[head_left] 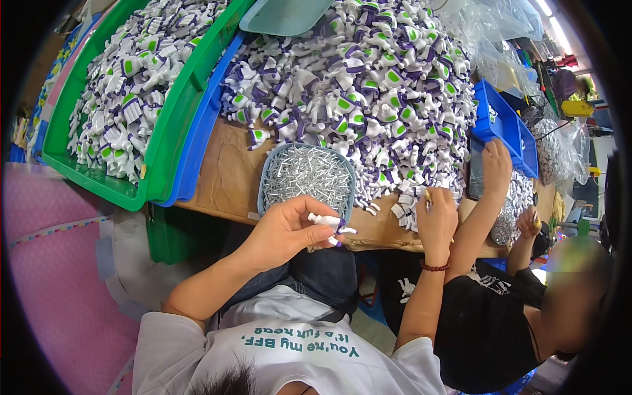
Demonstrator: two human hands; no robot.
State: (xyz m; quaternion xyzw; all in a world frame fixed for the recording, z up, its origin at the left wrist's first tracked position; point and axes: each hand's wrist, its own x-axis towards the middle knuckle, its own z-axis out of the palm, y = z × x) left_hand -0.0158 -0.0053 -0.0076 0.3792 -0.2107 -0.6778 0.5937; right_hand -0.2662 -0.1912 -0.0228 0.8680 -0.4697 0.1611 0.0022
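Observation:
My left hand [286, 234] pinches a small white toy figure part [324, 220] with purple trim between thumb and fingers. It is just over the near edge of a grey-blue tub [263, 187] of short silvery metal pins [306, 174]. My right hand [436, 220], a dark red bead bracelet at its wrist, is closed around a thin tan stick-like thing [428, 195]; its full shape is hidden by the fingers. Several white ridged pieces [405, 212] lie beside that hand. Behind both hands rises a large heap of white, purple and green toy figure parts [368, 92].
A green crate [158, 148] of similar parts stands at the left, against a blue crate [197, 141]. A pale tray [283, 16] rests at the back. On the right, a person in black [480, 322] reaches a hand [497, 168] toward blue bins [503, 118].

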